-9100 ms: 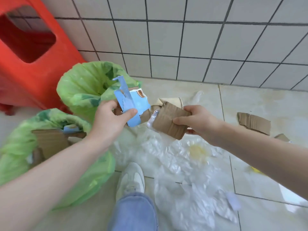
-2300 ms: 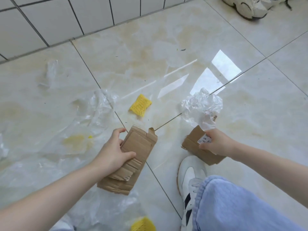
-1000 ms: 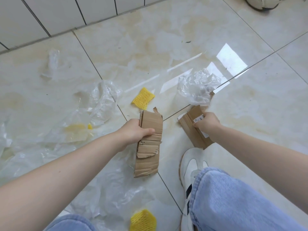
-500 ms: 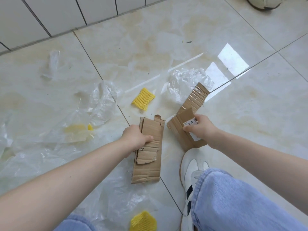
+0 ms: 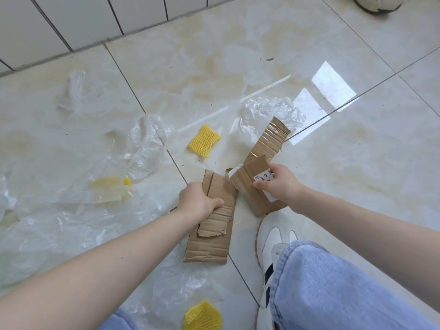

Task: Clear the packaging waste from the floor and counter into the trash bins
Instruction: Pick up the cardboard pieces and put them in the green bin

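Cardboard, torn, creased: left hand [image 5: 198, 202] grips one piece [image 5: 214, 225]; right hand [image 5: 279, 184] pinches labelled piece [image 5: 252, 186].

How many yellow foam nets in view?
3: one bare on the floor by the far cardboard; one at the bottom edge; one under clear plastic on the left. More may hide under plastic.

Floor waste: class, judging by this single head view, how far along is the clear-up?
Done: nothing shown; no bin is in view. In hand: the left hand holds one cardboard piece, the right hand a labelled cardboard piece. Left: two yellow foam nets, a crumpled clear wrap and plastic sheeting on the floor.
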{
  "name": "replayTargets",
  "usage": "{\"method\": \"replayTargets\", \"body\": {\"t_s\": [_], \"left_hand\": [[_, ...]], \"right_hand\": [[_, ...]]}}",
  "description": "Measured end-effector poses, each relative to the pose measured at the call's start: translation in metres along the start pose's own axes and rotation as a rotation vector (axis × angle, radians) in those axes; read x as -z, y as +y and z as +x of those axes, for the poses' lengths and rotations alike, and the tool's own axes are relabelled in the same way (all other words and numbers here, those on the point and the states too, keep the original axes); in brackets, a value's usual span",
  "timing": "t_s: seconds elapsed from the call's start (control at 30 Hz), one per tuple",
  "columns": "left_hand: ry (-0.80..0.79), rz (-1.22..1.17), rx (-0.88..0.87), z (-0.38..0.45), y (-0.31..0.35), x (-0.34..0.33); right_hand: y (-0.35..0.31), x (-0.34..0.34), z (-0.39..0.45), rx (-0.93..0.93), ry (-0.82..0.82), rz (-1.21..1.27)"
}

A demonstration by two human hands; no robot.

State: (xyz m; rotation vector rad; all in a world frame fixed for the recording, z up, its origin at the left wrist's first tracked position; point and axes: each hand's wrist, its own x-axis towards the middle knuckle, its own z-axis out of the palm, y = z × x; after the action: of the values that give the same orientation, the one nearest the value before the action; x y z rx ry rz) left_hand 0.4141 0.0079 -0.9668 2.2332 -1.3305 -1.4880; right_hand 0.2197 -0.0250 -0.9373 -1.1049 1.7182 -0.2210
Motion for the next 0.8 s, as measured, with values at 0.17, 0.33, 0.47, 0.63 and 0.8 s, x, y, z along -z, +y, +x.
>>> {"method": "replayTargets", "body": {"t_s": [0.17, 0.33, 0.47, 0.63, 0.8], "left_hand": [[0.007, 0.132, -0.122, -0.009, 0.001, -0.002], [0.003, 0.167, -0.16, -0.017, -0.006, -0.008], [-0.023, 0.173, -0.13, -0.02, -0.011, -0.017], [-0.031, 0.097, -0.077, -0.021, -0.013, -0.02], [-0.021, 0.051, -0.042, -0.022, -0.013, -0.023]], "right_hand": [[0.004, 0.001, -0.002, 0.026, -0.005, -0.003], [0.006, 0.005, -0.002, 0.028, -0.006, 0.014], [0.007, 0.007, 0.0, 0.032, 0.006, 0.022], [0.008, 0.007, 0.001, 0.031, 0.008, 0.016], [0.009, 0.009, 0.001, 0.02, 0.013, -0.006]]}}
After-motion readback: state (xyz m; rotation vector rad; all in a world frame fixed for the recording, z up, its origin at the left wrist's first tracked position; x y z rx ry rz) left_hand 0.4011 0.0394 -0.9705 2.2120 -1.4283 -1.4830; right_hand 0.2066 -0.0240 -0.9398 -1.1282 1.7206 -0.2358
